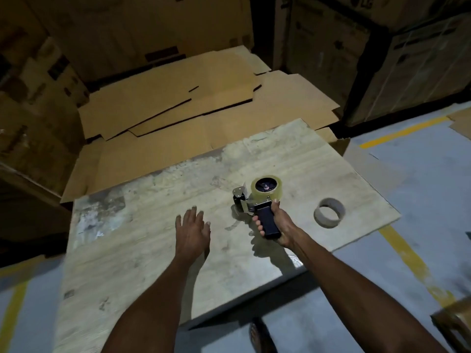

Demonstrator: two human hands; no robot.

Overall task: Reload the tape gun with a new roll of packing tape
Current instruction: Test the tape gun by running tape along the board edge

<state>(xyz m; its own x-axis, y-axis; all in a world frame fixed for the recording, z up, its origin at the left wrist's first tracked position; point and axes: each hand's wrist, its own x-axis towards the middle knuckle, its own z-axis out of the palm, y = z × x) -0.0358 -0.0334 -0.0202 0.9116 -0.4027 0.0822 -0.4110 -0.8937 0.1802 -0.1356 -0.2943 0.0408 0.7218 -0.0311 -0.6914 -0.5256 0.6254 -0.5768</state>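
Observation:
A tape gun with a black handle and metal front lies on the worn tabletop. A full roll of clear packing tape sits on its spindle. My right hand grips the black handle, fingers curled round it. My left hand hovers palm down over the table to the left of the gun, fingers straight and spread, holding nothing. An empty cardboard tape core lies on the table to the right of the gun.
Flattened cardboard sheets are stacked beyond the table's far edge. Tall cartons stand at the back right and more on the left. Grey floor with yellow lines surrounds the table. A sandalled foot shows under the near edge.

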